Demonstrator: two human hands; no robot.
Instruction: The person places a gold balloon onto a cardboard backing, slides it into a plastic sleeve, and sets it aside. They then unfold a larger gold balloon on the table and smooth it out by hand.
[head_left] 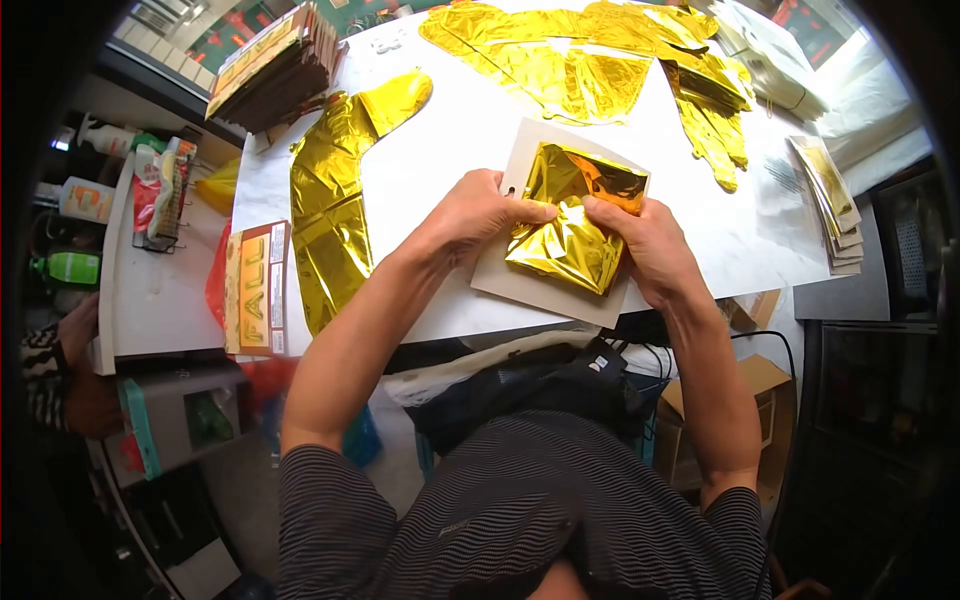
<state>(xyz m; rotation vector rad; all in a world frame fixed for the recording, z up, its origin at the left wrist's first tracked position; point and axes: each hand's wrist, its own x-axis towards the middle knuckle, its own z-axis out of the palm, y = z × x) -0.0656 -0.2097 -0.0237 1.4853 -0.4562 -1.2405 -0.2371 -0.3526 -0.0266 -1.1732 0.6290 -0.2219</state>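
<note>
A folded gold foil balloon (565,240) lies against a grey cardboard sheet (500,275) with a small hole near its left edge. Both are held over the near edge of the white table (440,180). My left hand (485,215) grips the left side, its thumb pressing on the foil and its fingers hidden behind the cardboard. On the right side, my right hand (645,245) does likewise, thumb on the foil. A flat, unfolded gold foil piece (335,200) rests left of my hands. More gold foil pieces (570,60) spread across the far side.
A stack of printed cards (275,65) stands at the far left; a card reading FALL (257,290) sits at the left edge. Several flat packs (830,205) lie at the right, clear plastic bags (770,60) behind. A cardboard box (765,385) stands below. Another person's arm (80,370) shows left.
</note>
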